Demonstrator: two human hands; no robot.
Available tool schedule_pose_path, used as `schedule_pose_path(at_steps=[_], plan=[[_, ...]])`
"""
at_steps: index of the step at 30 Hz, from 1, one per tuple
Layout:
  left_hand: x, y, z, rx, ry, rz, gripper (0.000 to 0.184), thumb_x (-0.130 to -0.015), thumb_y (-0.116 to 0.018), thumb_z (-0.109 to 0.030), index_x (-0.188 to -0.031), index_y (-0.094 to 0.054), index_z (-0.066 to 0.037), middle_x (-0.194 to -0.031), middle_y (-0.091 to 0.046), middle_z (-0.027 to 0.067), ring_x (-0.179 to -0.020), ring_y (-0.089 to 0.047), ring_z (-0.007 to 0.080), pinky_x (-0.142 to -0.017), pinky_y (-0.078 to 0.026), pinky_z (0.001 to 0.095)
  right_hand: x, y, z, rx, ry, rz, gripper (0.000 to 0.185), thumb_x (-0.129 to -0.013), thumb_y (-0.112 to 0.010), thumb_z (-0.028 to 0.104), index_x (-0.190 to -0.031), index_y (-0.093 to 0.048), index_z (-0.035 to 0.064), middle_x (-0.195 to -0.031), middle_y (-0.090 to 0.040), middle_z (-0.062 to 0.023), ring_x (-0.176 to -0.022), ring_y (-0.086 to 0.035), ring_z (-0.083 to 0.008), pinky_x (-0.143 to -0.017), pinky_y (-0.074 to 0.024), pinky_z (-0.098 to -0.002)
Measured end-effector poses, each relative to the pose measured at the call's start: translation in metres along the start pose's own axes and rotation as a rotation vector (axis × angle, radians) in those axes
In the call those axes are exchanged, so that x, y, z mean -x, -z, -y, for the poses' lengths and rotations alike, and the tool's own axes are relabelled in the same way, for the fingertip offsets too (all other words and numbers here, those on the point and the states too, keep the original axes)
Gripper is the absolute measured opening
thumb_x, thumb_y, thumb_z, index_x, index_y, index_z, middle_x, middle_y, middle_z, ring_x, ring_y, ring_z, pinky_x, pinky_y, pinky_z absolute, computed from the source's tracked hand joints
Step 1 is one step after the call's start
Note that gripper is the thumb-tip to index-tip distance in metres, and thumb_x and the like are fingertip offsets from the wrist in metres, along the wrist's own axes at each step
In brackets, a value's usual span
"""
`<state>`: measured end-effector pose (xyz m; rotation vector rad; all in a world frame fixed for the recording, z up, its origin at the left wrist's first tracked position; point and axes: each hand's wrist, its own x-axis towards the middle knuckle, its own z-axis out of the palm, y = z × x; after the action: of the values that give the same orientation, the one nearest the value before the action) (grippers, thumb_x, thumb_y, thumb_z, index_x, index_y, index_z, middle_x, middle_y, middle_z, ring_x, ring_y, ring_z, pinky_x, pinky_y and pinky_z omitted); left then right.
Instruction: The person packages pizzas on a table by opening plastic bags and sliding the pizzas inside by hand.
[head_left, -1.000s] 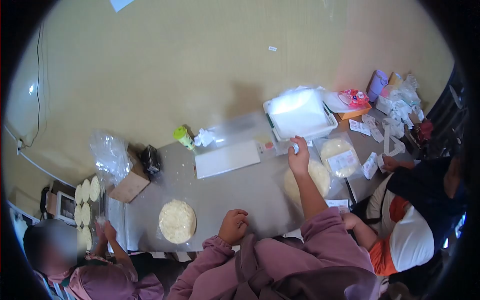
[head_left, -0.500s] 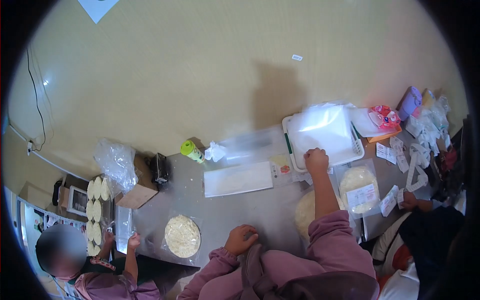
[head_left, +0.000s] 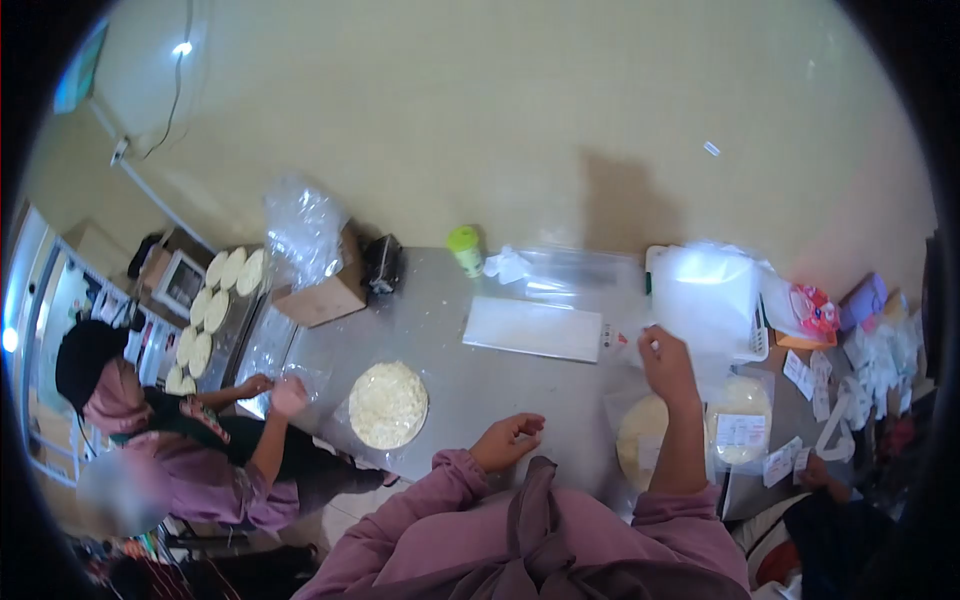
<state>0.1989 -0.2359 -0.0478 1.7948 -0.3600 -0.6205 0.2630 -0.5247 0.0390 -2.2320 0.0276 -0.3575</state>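
My left hand (head_left: 508, 443) is over the front part of the grey table (head_left: 500, 390), palm inward, fingers loosely bent and apart with nothing visible in them. My right hand (head_left: 668, 365) is raised near the front left corner of the white basket (head_left: 758, 344), its fingers pinched together; what they hold is too small to make out. Below and left of that forearm lies a pale round flat item (head_left: 640, 430) in clear plastic, partly covered by the arm. Another bagged round (head_left: 740, 425) with a printed label lies to its right. A white flat stack (head_left: 533, 328) sits between my hands, farther back.
A bagged round (head_left: 388, 404) lies left of centre. Behind it stand a cardboard box (head_left: 325, 296) with plastic, a black object (head_left: 382, 264) and a green container (head_left: 465, 250). One co-worker (head_left: 190, 440) handles clear plastic at left; another (head_left: 835, 510) is at right, near paper slips.
The view has turned, shifting the table scene. My right hand has come away from the basket's front edge, and my left hand has turned with its fingers lifted. The left co-worker's hands have moved over the table.
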Motion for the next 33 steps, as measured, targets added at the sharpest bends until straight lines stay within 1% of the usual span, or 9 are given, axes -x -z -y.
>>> schedule_pose_path(at_steps=[6, 9, 11, 13, 14, 21, 23, 27, 33], plan=[[0.038, 0.032, 0.010, 0.392, -0.038, -0.321, 0.077, -0.075, -0.061, -0.007, -0.137, -0.015, -0.012, -0.134, -0.030, 0.0129, -0.121, -0.036, 0.0262, -0.088, -0.041, 0.0360, 0.063, -0.018, 0.097, -0.281, 0.141, 0.722, 0.022, -0.086, -0.052, 0.021, -0.076, -0.050, 0.0020, -0.060, -0.047, -0.0045, -0.058, -0.041, -0.0089, -0.053, -0.0369, -0.0265], [0.069, 0.054, 0.007, 0.632, -0.035, -0.229, 0.075, -0.073, -0.064, -0.007, -0.135, -0.022, -0.010, -0.138, -0.024, 0.0134, -0.125, -0.029, 0.0236, -0.089, -0.040, 0.0337, 0.081, -0.016, 0.129, -0.382, 0.136, 1.115, 0.021, -0.088, -0.051, 0.021, -0.078, -0.051, 0.0026, -0.064, -0.048, 0.0003, -0.062, -0.042, -0.0068, -0.055, -0.0366, -0.0248], [0.102, 0.072, 0.007, 0.166, -0.394, -0.078, 0.055, -0.076, -0.062, -0.008, -0.126, -0.040, -0.006, -0.132, -0.035, 0.0128, -0.121, -0.035, 0.0209, -0.089, -0.040, 0.0323, 0.091, -0.018, 0.132, -0.583, 0.062, 1.183, 0.020, -0.089, -0.050, 0.020, -0.078, -0.051, 0.0031, -0.068, -0.048, 0.0040, -0.064, -0.041, -0.0052, -0.057, -0.0363, -0.0231], [0.133, 0.077, 0.010, 0.399, -0.295, 0.214, 0.027, -0.081, -0.059, -0.011, -0.107, -0.055, -0.003, -0.117, -0.052, 0.0093, -0.111, -0.046, 0.0175, -0.087, -0.041, 0.0302, 0.101, -0.022, 0.136, -0.675, 0.078, 1.106, 0.020, -0.089, -0.050, 0.019, -0.077, -0.051, 0.0031, -0.068, -0.047, 0.0046, -0.065, -0.041, -0.0047, -0.058, -0.0364, -0.0227], [0.154, 0.073, 0.002, 0.497, -0.054, 0.097, 0.013, -0.084, -0.056, -0.010, -0.093, -0.060, -0.001, -0.096, -0.062, 0.0053, -0.095, -0.056, 0.0152, -0.084, -0.042, 0.0281, 0.105, -0.024, 0.137, -0.775, 0.103, 1.019, 0.020, -0.089, -0.051, 0.018, -0.077, -0.051, 0.0032, -0.069, -0.046, 0.0052, -0.066, -0.040, -0.0042, -0.059, -0.0364, -0.0222], [0.227, 0.085, 0.002, 0.380, -0.121, -0.425, 0.009, -0.083, -0.060, -0.010, -0.082, -0.062, -0.001, -0.075, -0.062, 0.0024, -0.072, -0.056, 0.0092, -0.069, -0.045, 0.0238, 0.132, -0.074, 0.127, -0.603, -0.118, 0.707, 0.018, -0.087, -0.053, 0.018, -0.088, -0.055, 0.0004, -0.092, -0.060, -0.0062, -0.086, -0.055, -0.0115, -0.074, -0.0431, -0.0250], [0.244, 0.094, 0.002, 0.354, -0.093, -0.518, 0.009, -0.081, -0.063, -0.009, -0.079, -0.061, -0.001, -0.072, -0.061, 0.0013, -0.068, -0.054, 0.0078, -0.066, -0.044, 0.0225, 0.147, -0.098, 0.144, -0.382, -0.001, 0.355, 0.022, -0.083, -0.058, 0.019, -0.097, -0.058, 0.0025, -0.108, -0.058, -0.0101, -0.103, -0.053, -0.0186, -0.088, -0.0391, -0.0287], [0.276, 0.106, -0.013, 0.058, -0.050, -0.691, 0.018, -0.075, -0.070, -0.013, -0.072, -0.057, 0.000, -0.063, -0.058, 0.0010, -0.059, -0.050, 0.0055, -0.054, -0.042, 0.0226, 0.172, -0.132, 0.194, -0.386, 0.218, 0.337, 0.029, -0.079, -0.062, 0.020, -0.104, -0.058, 0.0049, -0.116, -0.053, -0.0146, -0.112, -0.047, -0.0278, -0.095, -0.0349, -0.0359], [0.312, 0.100, -0.009, -0.413, 0.001, -0.670, 0.027, -0.068, -0.073, -0.022, -0.072, -0.056, -0.002, -0.059, -0.055, 0.0114, -0.049, -0.048, 0.0238, -0.050, -0.040, 0.0310, 0.210, -0.179, 0.268, -0.247, 0.852, 0.481, 0.019, -0.076, -0.062, 0.019, -0.089, -0.064, 0.0055, -0.122, -0.046, -0.0202, -0.115, -0.041, -0.0366, -0.097, -0.0315, -0.0435]])
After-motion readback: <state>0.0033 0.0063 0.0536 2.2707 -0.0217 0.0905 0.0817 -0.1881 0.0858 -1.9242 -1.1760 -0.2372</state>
